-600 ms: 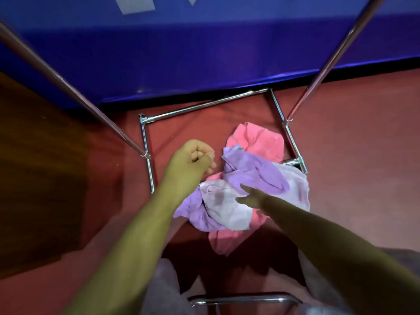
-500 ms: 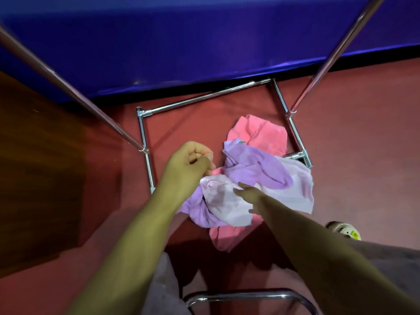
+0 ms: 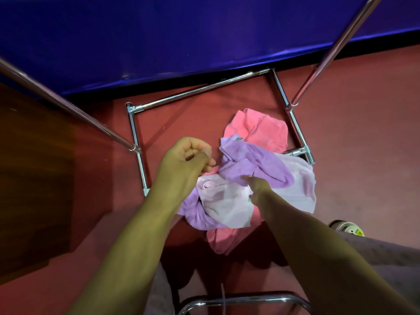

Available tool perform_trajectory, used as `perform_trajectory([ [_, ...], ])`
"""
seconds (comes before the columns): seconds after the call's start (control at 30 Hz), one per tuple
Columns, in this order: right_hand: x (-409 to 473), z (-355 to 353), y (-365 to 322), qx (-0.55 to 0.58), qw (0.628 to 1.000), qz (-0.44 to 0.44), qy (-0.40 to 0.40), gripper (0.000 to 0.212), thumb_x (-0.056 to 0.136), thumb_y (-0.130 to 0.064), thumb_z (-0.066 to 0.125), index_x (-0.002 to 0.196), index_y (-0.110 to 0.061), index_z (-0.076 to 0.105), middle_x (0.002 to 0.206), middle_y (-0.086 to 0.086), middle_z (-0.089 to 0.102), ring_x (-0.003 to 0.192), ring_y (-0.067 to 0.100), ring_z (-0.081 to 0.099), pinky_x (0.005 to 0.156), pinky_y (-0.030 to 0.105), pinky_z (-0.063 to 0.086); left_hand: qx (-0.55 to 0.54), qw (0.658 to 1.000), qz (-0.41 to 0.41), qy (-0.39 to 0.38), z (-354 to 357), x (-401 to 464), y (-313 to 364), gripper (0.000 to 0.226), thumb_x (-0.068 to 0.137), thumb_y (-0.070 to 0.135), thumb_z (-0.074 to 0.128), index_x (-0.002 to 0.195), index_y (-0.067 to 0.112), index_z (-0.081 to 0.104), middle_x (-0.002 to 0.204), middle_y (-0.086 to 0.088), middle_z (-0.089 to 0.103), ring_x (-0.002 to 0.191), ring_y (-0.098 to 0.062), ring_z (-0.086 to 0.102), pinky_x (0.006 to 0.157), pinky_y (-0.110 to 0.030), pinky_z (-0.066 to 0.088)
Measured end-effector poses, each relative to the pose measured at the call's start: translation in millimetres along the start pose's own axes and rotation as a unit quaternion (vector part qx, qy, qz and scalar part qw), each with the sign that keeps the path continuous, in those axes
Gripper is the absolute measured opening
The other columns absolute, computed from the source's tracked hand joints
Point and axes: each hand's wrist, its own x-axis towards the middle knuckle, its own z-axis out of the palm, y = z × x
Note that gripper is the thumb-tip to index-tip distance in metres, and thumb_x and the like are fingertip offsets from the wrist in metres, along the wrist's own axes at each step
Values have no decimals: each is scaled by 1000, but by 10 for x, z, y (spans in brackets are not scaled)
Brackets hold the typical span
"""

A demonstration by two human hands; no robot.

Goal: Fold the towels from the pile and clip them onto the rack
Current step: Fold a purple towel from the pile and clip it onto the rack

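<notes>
A pile of towels lies on the red floor inside the chrome rack base [image 3: 195,90]. A purple towel [image 3: 254,164] is on top, a pale pink towel [image 3: 225,203] is under it, and a coral pink towel [image 3: 261,130] is at the bottom. My right hand [image 3: 256,188] reaches down into the pile, its fingertips touching the purple towel where it meets the pale one. My left hand [image 3: 184,162] hovers above the pile's left edge with its fingers curled into a fist, and I see nothing in it.
Two slanted chrome rack poles rise at the left [image 3: 68,108] and the right [image 3: 318,64]. A blue wall [image 3: 181,30] stands behind, with a brown wooden panel [image 3: 34,178] at the left. A chrome bar [image 3: 241,298] crosses the bottom edge. A shoe [image 3: 347,228] shows at the right.
My right hand has moved forward and reached the purple towel. The view has tilted down slightly. My left hand has stayed curled over the same spot.
</notes>
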Motion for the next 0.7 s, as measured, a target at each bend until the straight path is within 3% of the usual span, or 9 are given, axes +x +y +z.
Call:
perform_trajectory([
  [0.13, -430, -65, -248, 27, 996, -79, -17, 12, 89, -15, 57, 97, -13, 65, 105, 5, 53, 82, 13, 48, 65, 23, 35, 5, 1000, 7, 16, -82, -130, 145, 18, 88, -2, 54, 81, 14, 59, 77, -6, 63, 68, -10, 59, 60, -15, 47],
  [0.23, -1001, -191, -557, -4, 984, -171, -52, 21, 90, -10, 54, 104, 0, 67, 90, 4, 64, 80, 12, 52, 66, 19, 41, 48, 999, 4, 2, -105, -297, 371, 12, 85, 6, 64, 93, 15, 61, 92, -1, 62, 88, -14, 57, 73, -20, 45],
  [0.3, -1598, -329, -809, -49, 954, -282, -90, 22, 91, -1, 50, 95, 2, 70, 70, -7, 66, 74, 9, 52, 69, 14, 43, 93, 995, 15, -20, -74, -477, 529, 32, 83, 7, 68, 113, 11, 57, 114, -5, 58, 105, -13, 52, 85, -23, 44],
  [0.37, -2268, -450, -1043, -96, 918, -362, -128, 27, 91, -2, 50, 78, -9, 73, 72, -6, 68, 81, 11, 57, 82, 22, 44, 149, 987, 37, -43, -60, -698, 719, 57, 81, 12, 71, 132, 12, 45, 136, -6, 48, 114, -9, 44, 96, -25, 38],
  [0.43, -2791, -547, -1230, -109, 888, -412, -174, 38, 93, -4, 49, 68, -17, 74, 75, -6, 71, 84, 10, 61, 86, 25, 46, 204, 976, 51, -63, -45, -865, 894, 79, 77, 19, 76, 143, 15, 32, 146, -3, 39, 124, -10, 41, 97, -21, 34],
  [0.57, -3904, -743, -1454, -31, 855, -445, -265, 36, 96, -8, 43, 74, -12, 71, 64, -4, 62, 61, 6, 55, 62, 18, 47, 212, 964, 119, -109, -134, -1359, 1311, 81, 74, 19, 79, 142, 17, 34, 133, 6, 48, 115, -4, 45, 82, -9, 34],
  [0.7, -4663, -910, -1666, 43, 818, -493, -293, 38, 95, -10, 44, 71, -13, 75, 66, -4, 65, 63, 9, 51, 64, 23, 50, 216, 954, 176, -115, -261, -1724, 1706, 43, 76, 22, 77, 116, 20, 61, 105, 5, 68, 95, -9, 63, 71, -15, 51],
])
